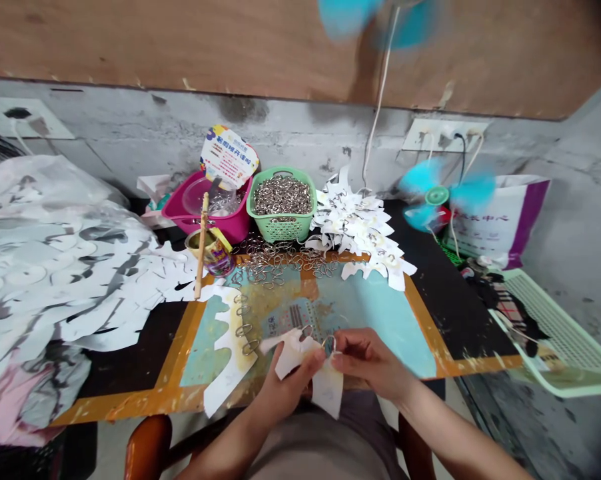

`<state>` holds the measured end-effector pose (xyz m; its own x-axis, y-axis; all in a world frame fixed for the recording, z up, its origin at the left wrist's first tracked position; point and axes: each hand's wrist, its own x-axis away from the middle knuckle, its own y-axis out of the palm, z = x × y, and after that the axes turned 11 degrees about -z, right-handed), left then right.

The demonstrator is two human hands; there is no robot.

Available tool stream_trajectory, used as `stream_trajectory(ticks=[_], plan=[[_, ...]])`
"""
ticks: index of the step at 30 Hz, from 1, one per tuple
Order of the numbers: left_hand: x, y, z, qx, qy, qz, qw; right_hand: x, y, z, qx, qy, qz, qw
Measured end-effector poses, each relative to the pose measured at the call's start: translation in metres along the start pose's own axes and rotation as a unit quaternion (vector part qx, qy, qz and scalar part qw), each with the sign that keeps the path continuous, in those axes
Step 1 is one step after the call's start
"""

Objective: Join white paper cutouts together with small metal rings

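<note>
Left hand (286, 390) grips a white die-cut paper piece (300, 353) near the bench's near edge, fingers closed narrow on the paper. Right hand (368, 360) pinches 1 small silver metal ring (329, 344) between thumb and forefinger, the ring right at the paper's upper edge. Just left of the hands, a short run of linked silver rings (243, 327) lies on a long white paper strip (228, 360). Along the far edge: light-green plastic basket (282, 223) heaped with rings, loose silver rings (280, 257) in front of it, magenta plastic tub (208, 223) to its left, stacked white paper cutouts (355, 227) to its right — big heap of white-and-grey paper cutouts (65, 267) over the left edge, teal plastic fan (438, 197) at the far right corner.
</note>
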<state>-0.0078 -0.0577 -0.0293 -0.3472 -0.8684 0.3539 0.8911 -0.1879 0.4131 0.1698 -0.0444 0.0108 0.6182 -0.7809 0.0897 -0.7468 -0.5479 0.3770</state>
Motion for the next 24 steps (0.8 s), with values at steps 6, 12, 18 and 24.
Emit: stream_trajectory(ticks=[6, 12, 18, 24], plan=[[0.007, 0.017, 0.009, 0.123, 0.050, -0.114, 0.985, -0.004, 0.017, 0.021, -0.141, -0.082, 0.014, 0.987], [-0.009, 0.001, -0.005, 0.057, 0.057, 0.058, 0.995, -0.005, -0.005, 0.032, -0.122, -0.089, 0.086, 0.985], [-0.019, -0.009, -0.010, -0.013, 0.097, 0.108, 0.989, -0.004, 0.003, 0.021, 0.104, -0.079, 0.173, 0.976], [-0.016, -0.012, -0.006, -0.012, 0.141, 0.098, 0.985, -0.011, 0.009, 0.024, 0.093, -0.076, 0.156, 0.981]])
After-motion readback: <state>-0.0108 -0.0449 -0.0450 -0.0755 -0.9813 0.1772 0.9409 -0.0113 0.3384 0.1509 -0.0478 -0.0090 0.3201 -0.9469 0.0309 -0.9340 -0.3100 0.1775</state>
